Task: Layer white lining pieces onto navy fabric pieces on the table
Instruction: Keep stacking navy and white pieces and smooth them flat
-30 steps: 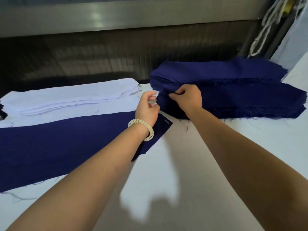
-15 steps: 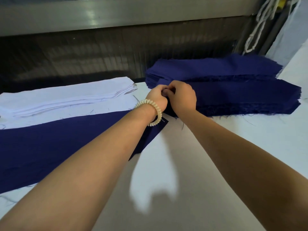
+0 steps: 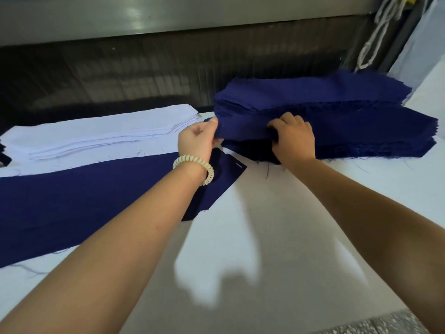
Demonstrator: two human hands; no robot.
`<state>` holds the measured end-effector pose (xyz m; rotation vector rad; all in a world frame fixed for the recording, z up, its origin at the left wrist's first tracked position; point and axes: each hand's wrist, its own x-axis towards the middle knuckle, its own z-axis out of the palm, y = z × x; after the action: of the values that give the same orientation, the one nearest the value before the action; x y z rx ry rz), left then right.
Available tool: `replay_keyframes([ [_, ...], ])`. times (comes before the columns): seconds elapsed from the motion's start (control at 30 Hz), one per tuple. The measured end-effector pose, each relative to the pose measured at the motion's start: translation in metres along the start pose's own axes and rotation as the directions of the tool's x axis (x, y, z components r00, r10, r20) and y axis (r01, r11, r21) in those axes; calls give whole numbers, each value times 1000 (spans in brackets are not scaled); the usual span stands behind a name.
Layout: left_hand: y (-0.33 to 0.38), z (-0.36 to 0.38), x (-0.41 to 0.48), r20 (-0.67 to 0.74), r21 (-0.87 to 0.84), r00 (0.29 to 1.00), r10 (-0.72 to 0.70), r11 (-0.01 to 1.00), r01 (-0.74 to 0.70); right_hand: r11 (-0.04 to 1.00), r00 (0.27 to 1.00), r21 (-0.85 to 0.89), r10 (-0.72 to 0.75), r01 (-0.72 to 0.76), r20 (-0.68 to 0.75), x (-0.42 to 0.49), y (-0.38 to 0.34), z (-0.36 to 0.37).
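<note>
The left hand [image 3: 196, 141] pinches a corner of one navy piece [image 3: 243, 127] on the navy pile [image 3: 337, 109], upper right. The right hand [image 3: 295, 141] curls round its edge. A navy strip [image 3: 72, 208] lies flat at left, with no white on top. The white stack [image 3: 103, 133] sits behind it. Most of the work looks left to do.

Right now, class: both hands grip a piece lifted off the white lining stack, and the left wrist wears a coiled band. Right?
No. The head view shows the left hand and right hand gripping a navy piece off the navy stack; the coiled band is correct.
</note>
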<state>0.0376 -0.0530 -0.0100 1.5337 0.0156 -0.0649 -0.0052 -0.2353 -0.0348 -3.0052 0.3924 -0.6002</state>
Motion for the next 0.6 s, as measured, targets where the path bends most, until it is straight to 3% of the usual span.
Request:
replay_keyframes([
  [0.13, -9, -34, -3, -267, -20, 961, 77, 996, -86, 988, 988, 21, -152, 152, 2, -12, -11, -1],
  [0.23, -14, -66, -7, -344, 25, 935, 86, 996, -83, 920, 921, 75, -387, 384, 31, -28, -29, -5],
  [0.43, -17, -131, -27, -341, 138, 928, 153, 984, -112, 795, 804, 202, -592, 572, 53, -57, -68, -10],
  [0.6, -20, -176, -48, -273, 285, 941, 198, 951, -117, 746, 725, 229, -664, 625, 182, -74, -99, -7],
])
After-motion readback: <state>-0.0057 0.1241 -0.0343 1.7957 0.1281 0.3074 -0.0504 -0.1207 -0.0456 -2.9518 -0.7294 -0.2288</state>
